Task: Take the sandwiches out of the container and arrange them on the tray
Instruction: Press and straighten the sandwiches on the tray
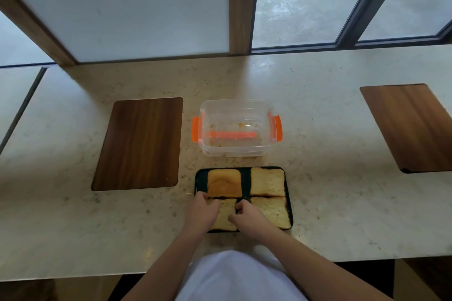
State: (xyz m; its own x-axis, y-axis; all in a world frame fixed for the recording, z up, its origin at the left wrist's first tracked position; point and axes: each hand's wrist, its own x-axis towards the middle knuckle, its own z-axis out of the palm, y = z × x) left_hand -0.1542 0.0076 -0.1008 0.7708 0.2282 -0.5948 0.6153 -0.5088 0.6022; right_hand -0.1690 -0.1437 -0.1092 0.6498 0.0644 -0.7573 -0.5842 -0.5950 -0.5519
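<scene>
A black tray [198,179] lies near the counter's front edge with several sandwiches on it. One golden sandwich [224,182] sits at the far left, one [267,181] at the far right, one [272,211] at the near right. Both hands hold the near-left sandwich [226,215]: my left hand [201,211] grips its left edge, my right hand [245,217] its right edge. Behind the tray stands the clear container [236,127] with orange clips, holding only crumbs.
A dark wooden board [139,143] lies left of the container, another wooden board [411,127] at the far right. Crumbs lie on the marble counter [318,178] between container and tray. A window and panel wall run along the back.
</scene>
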